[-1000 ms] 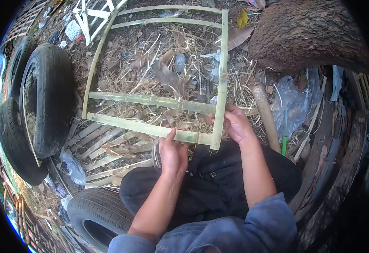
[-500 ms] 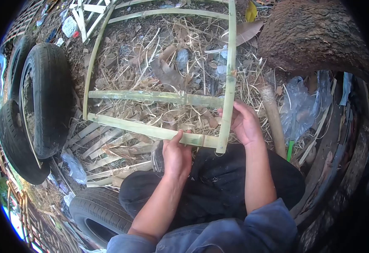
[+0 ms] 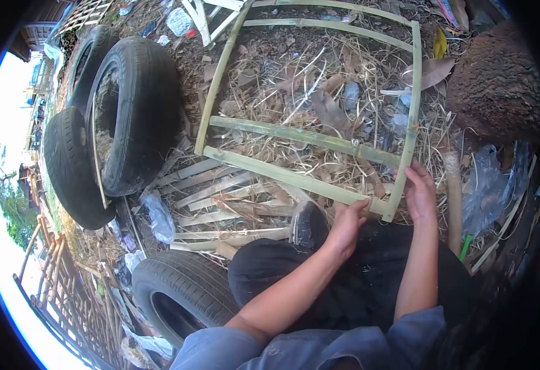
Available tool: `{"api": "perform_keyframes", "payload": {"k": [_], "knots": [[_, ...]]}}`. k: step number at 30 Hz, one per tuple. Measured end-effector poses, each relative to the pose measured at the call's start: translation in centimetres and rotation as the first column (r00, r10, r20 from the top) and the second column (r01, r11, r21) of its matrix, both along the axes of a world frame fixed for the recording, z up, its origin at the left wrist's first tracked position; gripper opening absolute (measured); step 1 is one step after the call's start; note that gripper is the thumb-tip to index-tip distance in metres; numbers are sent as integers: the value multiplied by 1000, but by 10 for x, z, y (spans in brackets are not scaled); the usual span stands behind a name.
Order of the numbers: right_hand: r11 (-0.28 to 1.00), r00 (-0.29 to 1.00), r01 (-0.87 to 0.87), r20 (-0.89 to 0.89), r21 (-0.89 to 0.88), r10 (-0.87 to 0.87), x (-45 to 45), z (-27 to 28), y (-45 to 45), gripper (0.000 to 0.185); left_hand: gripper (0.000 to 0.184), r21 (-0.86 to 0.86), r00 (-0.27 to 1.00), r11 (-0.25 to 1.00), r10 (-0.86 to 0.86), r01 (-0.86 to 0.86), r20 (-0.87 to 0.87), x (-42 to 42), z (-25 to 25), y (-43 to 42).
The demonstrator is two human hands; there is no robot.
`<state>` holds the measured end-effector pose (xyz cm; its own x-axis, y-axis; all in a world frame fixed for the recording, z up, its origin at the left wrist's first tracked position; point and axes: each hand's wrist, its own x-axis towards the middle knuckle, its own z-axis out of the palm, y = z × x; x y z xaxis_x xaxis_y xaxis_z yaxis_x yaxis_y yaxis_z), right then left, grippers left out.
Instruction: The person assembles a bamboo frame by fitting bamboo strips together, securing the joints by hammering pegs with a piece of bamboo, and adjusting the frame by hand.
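Note:
A rectangular bamboo frame (image 3: 294,179) of pale green split strips lies over the littered ground in front of me, with crosspieces at its near and far ends. My left hand (image 3: 346,227) is closed at the near strip by the lower right corner, thumb against the edge and the other fingers mostly hidden. My right hand (image 3: 420,192) grips the right side rail just above that same corner, its fingers partly behind the rail. Below the near strip are my dark-trousered knees and a shoe (image 3: 309,223).
Old tyres (image 3: 135,117) stand at the left, and another tyre (image 3: 186,290) lies by my left knee. Loose bamboo slats (image 3: 220,197) are piled beside the frame. A tree trunk (image 3: 495,86), a round stick (image 3: 452,200) and plastic sheeting (image 3: 492,185) are on the right.
The view has swung left, so everything appears farther right. My left hand has shifted along the near strip towards the right corner. The right hand stays at the side rail.

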<state>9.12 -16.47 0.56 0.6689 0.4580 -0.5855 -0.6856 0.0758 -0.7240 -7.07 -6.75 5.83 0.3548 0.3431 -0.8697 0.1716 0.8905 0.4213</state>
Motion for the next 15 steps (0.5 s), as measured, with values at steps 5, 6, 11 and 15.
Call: {"api": "perform_keyframes", "payload": {"k": [5, 6, 11, 15], "knots": [[999, 996, -19, -89, 30, 22, -1, 4, 3, 14, 46, 11, 1000, 1000, -26, 26, 9, -1, 2, -3], [999, 996, -34, -78, 40, 37, 0, 1, 2, 15, 46, 13, 1000, 1000, -21, 21, -5, 0, 3, -4], [996, 995, -68, -68, 56, 72, 0, 5, 2, 18, 62, -18, 994, 994, -110, 110, -12, -9, 11, -9], [997, 996, -77, -38, 0, 77, 1, 0, 3, 19, 82, -40, 990, 990, -139, 137, -28, -15, 25, -14]]}}
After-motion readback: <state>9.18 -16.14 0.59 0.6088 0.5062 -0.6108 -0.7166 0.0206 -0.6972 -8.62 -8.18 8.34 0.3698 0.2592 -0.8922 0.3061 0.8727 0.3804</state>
